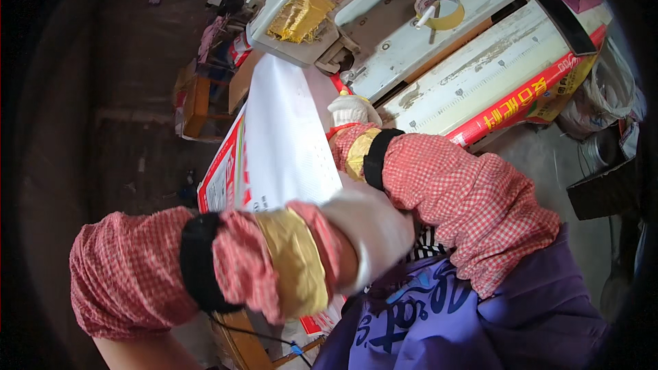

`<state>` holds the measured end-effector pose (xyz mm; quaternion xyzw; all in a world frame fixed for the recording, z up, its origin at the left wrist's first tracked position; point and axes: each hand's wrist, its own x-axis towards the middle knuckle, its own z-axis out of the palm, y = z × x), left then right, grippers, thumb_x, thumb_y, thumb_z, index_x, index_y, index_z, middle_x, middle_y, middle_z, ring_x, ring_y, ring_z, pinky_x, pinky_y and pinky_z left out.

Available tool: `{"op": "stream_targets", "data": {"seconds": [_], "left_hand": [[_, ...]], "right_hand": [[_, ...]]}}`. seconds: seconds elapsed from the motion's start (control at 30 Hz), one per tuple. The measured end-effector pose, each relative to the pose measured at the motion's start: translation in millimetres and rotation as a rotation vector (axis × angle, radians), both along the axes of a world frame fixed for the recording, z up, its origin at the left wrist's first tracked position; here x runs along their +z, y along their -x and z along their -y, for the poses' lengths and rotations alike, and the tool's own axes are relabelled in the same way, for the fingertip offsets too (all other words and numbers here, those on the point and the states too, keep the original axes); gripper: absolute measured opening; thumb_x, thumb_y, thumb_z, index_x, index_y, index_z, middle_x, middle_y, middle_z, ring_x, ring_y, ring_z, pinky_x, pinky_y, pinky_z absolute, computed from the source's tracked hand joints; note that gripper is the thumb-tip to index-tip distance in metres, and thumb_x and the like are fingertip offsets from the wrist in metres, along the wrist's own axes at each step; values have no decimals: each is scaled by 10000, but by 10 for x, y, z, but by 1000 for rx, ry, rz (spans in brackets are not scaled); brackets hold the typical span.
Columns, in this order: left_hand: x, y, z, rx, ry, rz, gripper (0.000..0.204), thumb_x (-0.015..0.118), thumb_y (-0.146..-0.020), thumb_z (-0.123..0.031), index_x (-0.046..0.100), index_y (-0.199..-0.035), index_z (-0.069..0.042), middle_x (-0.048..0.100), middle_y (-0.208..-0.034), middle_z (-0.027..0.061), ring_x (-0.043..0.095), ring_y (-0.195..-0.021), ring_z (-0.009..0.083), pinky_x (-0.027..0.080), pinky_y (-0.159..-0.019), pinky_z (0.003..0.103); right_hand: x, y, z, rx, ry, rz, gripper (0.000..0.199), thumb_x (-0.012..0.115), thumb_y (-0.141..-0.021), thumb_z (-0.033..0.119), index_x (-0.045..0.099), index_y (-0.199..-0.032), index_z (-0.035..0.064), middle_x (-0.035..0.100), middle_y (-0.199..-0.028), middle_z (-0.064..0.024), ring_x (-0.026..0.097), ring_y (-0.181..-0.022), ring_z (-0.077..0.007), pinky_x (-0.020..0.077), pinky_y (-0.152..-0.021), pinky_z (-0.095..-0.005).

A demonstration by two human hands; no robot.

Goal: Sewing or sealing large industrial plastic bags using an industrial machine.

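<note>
White woven sack [284,144] runs near-to-far up the middle of the view, long axis pointing from the person's chest toward the sewing machine head [301,17] at the far end. Its far edge sits right at the machine's foot area, under the gold-taped housing. Sack lies flat-ish, slightly tilted, printed red-and-white side showing along its left edge.

Right hand [353,111], white glove, is at the far right edge of the sack, close to the machine; it looks closed on the sack edge, but the fingers are partly hidden behind the fabric, so I can't tell the grip for sure. Left hand [370,229], also gloved, is at the near end of the sack, blurred; it seems curled on the near right corner, grip not clear either.

Key relation: sack lies between the two hands, along its long axis. Right hand is the nearer one to the machine; left hand backs up the near end. From the right hand the sack spreads left and near; from the left hand it extends far and left.

Around it: pale machine table [473,68] with a ruler strip along its edge, running far right. Roll of tape [440,8] stands on it near the machine. Dark flat phone-like slab [563,22] at the far right corner. Bags [603,96] piled right of the table, clutter on the floor far left.
</note>
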<state>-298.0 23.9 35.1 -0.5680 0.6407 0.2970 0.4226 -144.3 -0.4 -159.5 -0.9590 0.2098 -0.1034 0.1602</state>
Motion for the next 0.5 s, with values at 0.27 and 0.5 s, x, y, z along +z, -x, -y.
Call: {"op": "stream_targets", "data": {"seconds": [0.27,0.5], "left_hand": [[278,-1000,172,1,155,-151,263,608,-701,-221,621,-962,-196,618,-798,47,579,-703,257,470,-694,343],[159,-1539,-232,-437,216,-23,110,630,-663,-238,646,-686,-132,576,-620,51,563,-620,238,467,-590,306]], "right_hand": [[-47,-106,-19,-32,42,-34,87,587,-725,188,619,-655,149,597,-626,-49,588,-587,-206,475,-542,-329],[396,658,157,-179,-21,191,188,497,-761,116,614,-871,18,618,-693,-113,607,-629,-259,477,-557,-361]]}}
